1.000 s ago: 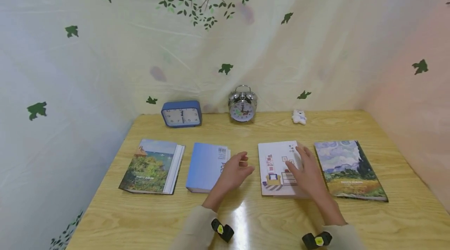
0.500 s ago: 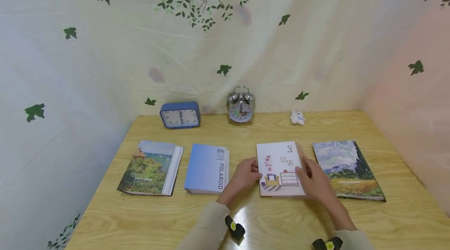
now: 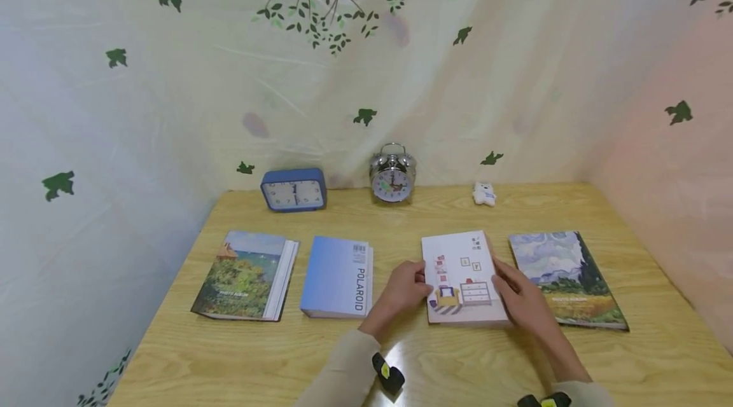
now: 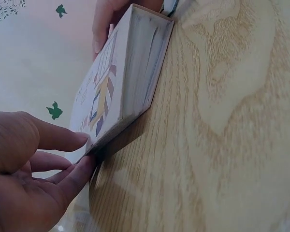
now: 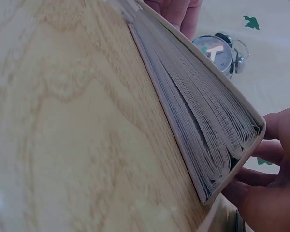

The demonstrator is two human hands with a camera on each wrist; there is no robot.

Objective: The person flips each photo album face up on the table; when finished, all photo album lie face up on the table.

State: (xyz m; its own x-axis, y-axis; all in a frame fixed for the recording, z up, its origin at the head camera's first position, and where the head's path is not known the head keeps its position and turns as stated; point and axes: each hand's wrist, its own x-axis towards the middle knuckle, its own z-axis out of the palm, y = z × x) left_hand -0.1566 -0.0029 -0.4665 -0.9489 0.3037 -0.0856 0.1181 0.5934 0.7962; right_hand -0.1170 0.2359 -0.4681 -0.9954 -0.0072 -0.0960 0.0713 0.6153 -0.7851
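Note:
A thick white photo album (image 3: 462,276) with a drawing of an armchair and drawers on its cover lies between my hands. My left hand (image 3: 403,292) pinches its left edge, thumb on the cover and fingers beneath, as the left wrist view shows with the thumb (image 4: 63,137). At the opposite side my right hand (image 3: 523,296) grips the spine, its fingers (image 5: 268,152) curled against it. The album's page ends (image 5: 198,96) face the person. Whether its left side is fully off the table is hard to tell.
A blue POLAROID album (image 3: 335,276) and a landscape photo album (image 3: 246,276) lie to the left; another painted album (image 3: 567,280) lies close on the right. Behind stand a blue clock (image 3: 294,191), a silver alarm clock (image 3: 392,175) and a small white bear figure (image 3: 483,194).
My left hand has moved right from near the blue album to the white album's left edge. My right hand has gone from above the cover to its spine. The album has shifted slightly.

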